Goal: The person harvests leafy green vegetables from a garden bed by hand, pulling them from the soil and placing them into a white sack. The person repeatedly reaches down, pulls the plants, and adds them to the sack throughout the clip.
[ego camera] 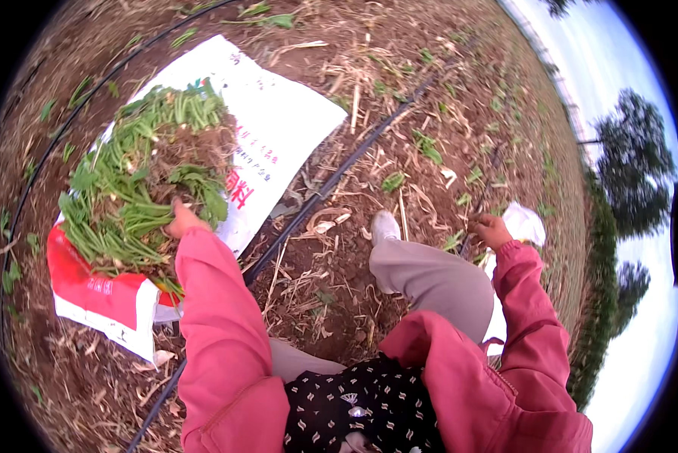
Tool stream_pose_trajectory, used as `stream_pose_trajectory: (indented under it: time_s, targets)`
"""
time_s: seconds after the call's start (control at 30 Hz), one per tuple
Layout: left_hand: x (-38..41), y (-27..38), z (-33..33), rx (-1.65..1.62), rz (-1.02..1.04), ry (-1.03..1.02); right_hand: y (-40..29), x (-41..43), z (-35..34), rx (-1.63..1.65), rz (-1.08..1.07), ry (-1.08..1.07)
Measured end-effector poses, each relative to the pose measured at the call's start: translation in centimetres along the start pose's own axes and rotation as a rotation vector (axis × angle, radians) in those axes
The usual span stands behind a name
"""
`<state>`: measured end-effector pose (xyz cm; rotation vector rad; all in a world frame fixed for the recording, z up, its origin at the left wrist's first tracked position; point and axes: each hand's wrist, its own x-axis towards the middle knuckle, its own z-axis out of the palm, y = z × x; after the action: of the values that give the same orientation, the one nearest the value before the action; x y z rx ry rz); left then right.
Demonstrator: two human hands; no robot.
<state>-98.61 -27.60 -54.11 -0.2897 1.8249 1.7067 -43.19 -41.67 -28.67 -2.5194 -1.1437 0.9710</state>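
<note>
A heap of leafy green plants with pale stems and soil-caked roots lies on a white woven sack spread on the ground. My left hand is at the heap's near right edge, its fingers around a bunch of green stems. Leaves hide part of those fingers. Off to the right, my right hand hangs above the soil beyond my bent knee, fingers curled. Whether something small is between them is unclear. A white plastic bag or sack lies just past that hand.
Black irrigation hoses run over the brown soil, one between the sack and my foot. The sack's red printed end is nearest on the left. Dry stalks and loose leaves litter the field. Trees stand at the far right.
</note>
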Motion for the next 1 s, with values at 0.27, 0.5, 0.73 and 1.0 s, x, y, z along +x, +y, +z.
stream_pose_trajectory:
  time_s: [0.27, 0.5, 0.73, 1.0]
  targets:
    - [-3.4, 2.7, -2.4, 0.012, -0.126, -0.045, -1.3, 4.6, 5.6, -0.305, -0.201, -0.070]
    - [-13.8, 2.2, -1.9, 0.009, -0.314, -0.856, -7.8, 10.1, 24.1, 0.183, -0.699, -0.711]
    - [-18.6, 1.4, -4.1, -0.086, -0.467, -0.895, -18.2, 4.5, 28.5, 0.335, -0.511, -1.325]
    - [-20.4, -2.5, -3.8, 0.350, -0.320, -0.951, -13.8, 6.8, 28.6, 0.636, -0.479, -1.381]
